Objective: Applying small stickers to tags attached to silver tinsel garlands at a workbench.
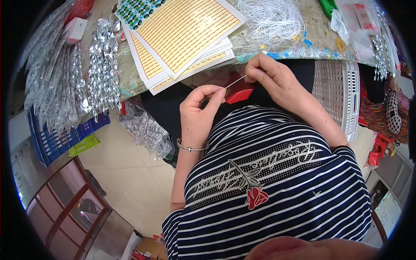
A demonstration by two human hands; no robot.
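Observation:
A short length of thin whitish string (236, 81) is stretched taut between my two hands, above my lap and just off the table's near edge. My left hand (199, 108) pinches its lower end between thumb and forefinger. At the upper end, my right hand (273, 80) grips it with curled fingers. What is tucked inside either fist cannot be seen. A tangled heap of similar white string (273, 21) lies on the table beyond my right hand. Beyond my left hand are stacked sticker sheets (186, 34), yellow with red lines, beside a sheet of green and blue ovals (141, 13).
Shiny silver twisted strips (104, 65) and clear-wrapped bundles (52, 82) hang over the table's left edge. A blue basket (47, 138) stands below them. By my right forearm is a white plastic basket (336, 82). A red object (239, 94) sits under my hands.

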